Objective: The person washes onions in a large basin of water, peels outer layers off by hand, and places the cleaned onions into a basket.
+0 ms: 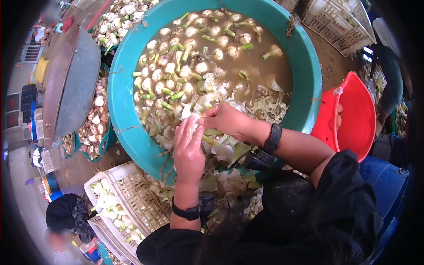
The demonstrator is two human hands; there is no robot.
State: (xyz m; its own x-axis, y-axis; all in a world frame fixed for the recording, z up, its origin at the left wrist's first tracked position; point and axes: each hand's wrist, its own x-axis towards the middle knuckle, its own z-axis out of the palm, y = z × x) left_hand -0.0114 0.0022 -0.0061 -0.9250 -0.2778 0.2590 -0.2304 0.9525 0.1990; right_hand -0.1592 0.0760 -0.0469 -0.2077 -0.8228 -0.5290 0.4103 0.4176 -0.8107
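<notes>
My left hand [189, 149] and my right hand [229, 121] meet over the near part of a big green tub [121, 95] of muddy water. Between them is a pale garlic bulb, mostly hidden by my fingers, with its green stem [209, 140] sticking out below. My left fingers are closed along it. Pinched, my right fingertips press on its white outer skin beside the left fingers. Many garlic bulbs [201, 67] with cut stems float at the far and left side of the tub. Loose wet peels [269, 108] cover the water around my hands.
A white crate [148, 190] of cleaned bulbs stands lower left, near another person [66, 216]. At the right are a red basin [357, 119] and a blue barrel [384, 181]. A wheelbarrow [75, 84] and baskets of garlic [95, 119] flank the tub's left.
</notes>
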